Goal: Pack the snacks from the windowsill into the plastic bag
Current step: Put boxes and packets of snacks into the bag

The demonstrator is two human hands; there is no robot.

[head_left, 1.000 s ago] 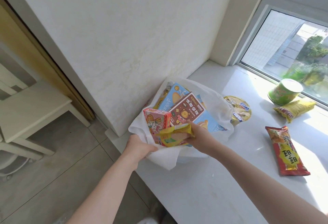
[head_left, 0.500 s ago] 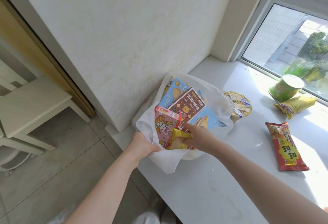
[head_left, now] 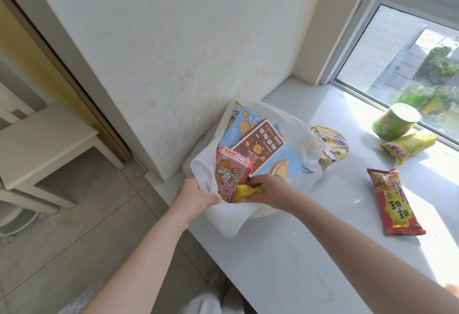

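A white plastic bag stands open at the left end of the windowsill, against the wall. Inside it are a pink box, a brown box and blue boxes. My left hand grips the bag's near rim. My right hand holds a yellow snack packet low inside the bag's mouth. Still on the sill lie a red packet, a yellow packet, a green cup and a yellow-lidded bowl beside the bag.
A window runs along the sill's far side. The white wall rises just behind the bag. To the left, below the sill, is a tiled floor with a pale table or bench.
My right hand has pushed the yellow packet lower into the bag, beside the pink box. My left hand keeps its hold on the rim.
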